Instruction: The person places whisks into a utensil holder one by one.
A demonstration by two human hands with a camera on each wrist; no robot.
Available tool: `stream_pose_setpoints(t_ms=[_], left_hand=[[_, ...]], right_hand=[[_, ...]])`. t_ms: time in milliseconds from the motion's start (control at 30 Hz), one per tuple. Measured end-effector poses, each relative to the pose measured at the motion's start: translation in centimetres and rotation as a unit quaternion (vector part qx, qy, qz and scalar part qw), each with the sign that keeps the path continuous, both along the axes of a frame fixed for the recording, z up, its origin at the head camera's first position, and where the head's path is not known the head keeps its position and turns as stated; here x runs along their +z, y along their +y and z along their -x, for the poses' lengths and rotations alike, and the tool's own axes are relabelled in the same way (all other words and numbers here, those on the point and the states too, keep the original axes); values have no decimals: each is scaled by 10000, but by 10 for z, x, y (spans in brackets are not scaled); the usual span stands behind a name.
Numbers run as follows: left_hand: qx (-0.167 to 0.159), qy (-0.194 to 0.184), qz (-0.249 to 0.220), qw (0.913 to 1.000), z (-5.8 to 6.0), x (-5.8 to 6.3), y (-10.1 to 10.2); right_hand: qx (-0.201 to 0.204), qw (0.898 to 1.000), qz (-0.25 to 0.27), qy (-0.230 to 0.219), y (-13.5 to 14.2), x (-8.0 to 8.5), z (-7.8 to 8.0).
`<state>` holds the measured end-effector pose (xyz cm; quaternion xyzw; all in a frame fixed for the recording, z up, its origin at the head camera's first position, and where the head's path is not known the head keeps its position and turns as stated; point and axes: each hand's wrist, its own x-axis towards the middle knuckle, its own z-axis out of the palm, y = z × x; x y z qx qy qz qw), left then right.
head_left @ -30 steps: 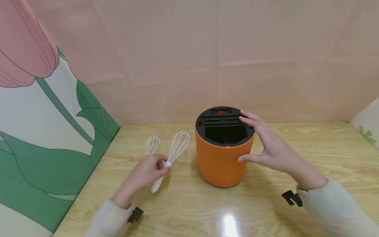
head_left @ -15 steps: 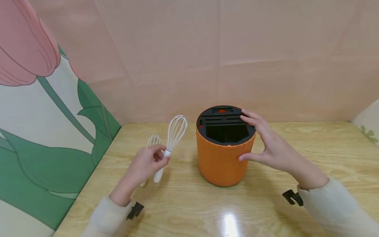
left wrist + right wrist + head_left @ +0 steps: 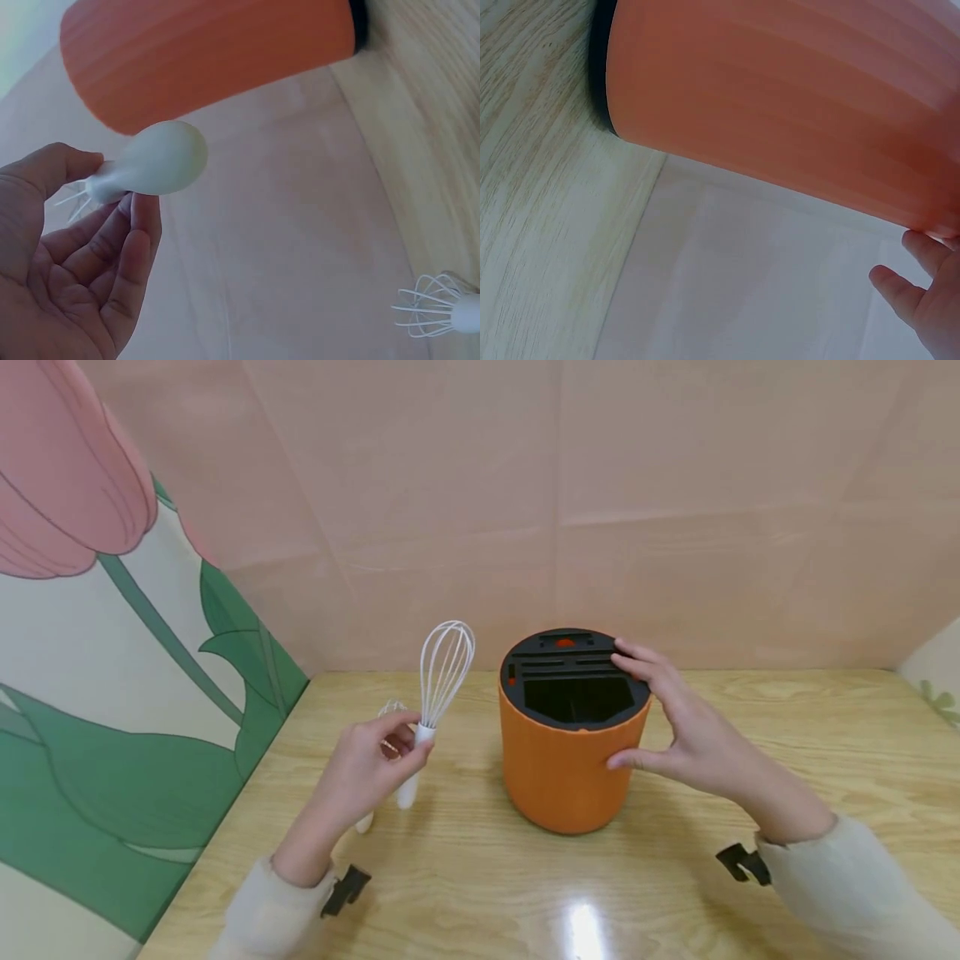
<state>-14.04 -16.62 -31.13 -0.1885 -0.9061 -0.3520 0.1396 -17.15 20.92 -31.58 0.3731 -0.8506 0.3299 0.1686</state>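
Observation:
A white whisk (image 3: 447, 672) is upright, slightly tilted, above the table in the head view, its wire loops up. My left hand (image 3: 375, 764) pinches it just below the wires between thumb and fingers. From the left wrist, the rounded end of its handle (image 3: 169, 157) faces the camera. A second whisk (image 3: 431, 307) is on the table, mostly behind the left hand in the head view. To the right stands an orange utensil holder (image 3: 562, 777) with a black slotted top (image 3: 577, 672). My right hand (image 3: 678, 727) rests on it, fingertips at the rim and thumb against its side.
The wooden table (image 3: 480, 885) runs back to a pinkish wall covering (image 3: 465, 527). A panel with a painted tulip (image 3: 67, 477) stands along the left. The black top has a wide opening at the front and narrow slots behind.
The left hand has raised the whisk off the table and tilted it more upright, bringing its handle clear of the surface. The right hand and the utensil holder have stayed in place.

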Motion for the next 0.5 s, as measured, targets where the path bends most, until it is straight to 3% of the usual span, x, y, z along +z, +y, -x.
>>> stream_pose_setpoints(t_ms=[333, 500], left_hand=[[88, 460, -487, 9977, 4, 8, 6], [-64, 1005, -692, 9925, 7, 10, 13]], right_hand=[[-10, 9999, 76, -139, 0, 0, -2], [-18, 9998, 94, -200, 0, -1, -2]])
